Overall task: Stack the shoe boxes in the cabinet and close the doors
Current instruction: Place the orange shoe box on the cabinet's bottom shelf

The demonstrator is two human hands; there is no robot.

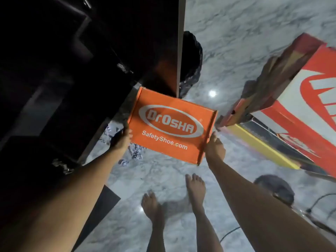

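Note:
I hold an orange shoe box (pixel 171 125) with white "Dr.OSHA SafetyShoe.com" lettering, lid up, over the marble floor. My left hand (pixel 122 140) grips its left edge and my right hand (pixel 214 148) grips its right edge. The box sits just in front of the dark cabinet (pixel 72 70), whose inside is too dark to read. An open cabinet door (pixel 180 42) stands edge-on right behind the box. At the right, a stack of more shoe boxes (pixel 283 113) rises, with a red and white box (pixel 312 99) on top.
My bare feet (pixel 174 199) stand on the grey marble floor (pixel 236 37). A black bag (pixel 190 60) lies behind the door. Crumpled paper (pixel 135 151) lies under the box. A cable (pixel 320 199) and a dark round object (pixel 274 188) are at the lower right.

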